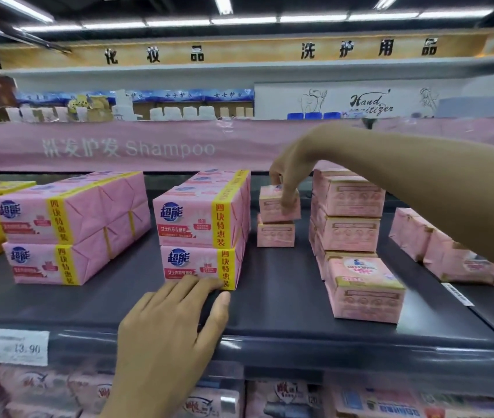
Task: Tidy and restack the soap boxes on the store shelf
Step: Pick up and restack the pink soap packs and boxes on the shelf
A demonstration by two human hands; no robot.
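your right hand (289, 176) grips small pink paper-wrapped soap box (268, 208) from above, likely squaring it on box below (275, 235); left hand (170, 324) flat, fingers straight, bracing pink four-pack stack (197, 224).

Bare hands: left hand (167, 327), right hand (294, 168)

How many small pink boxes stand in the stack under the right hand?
2: the upper box, held by the right hand; the lower box beneath it. Others may hide behind.
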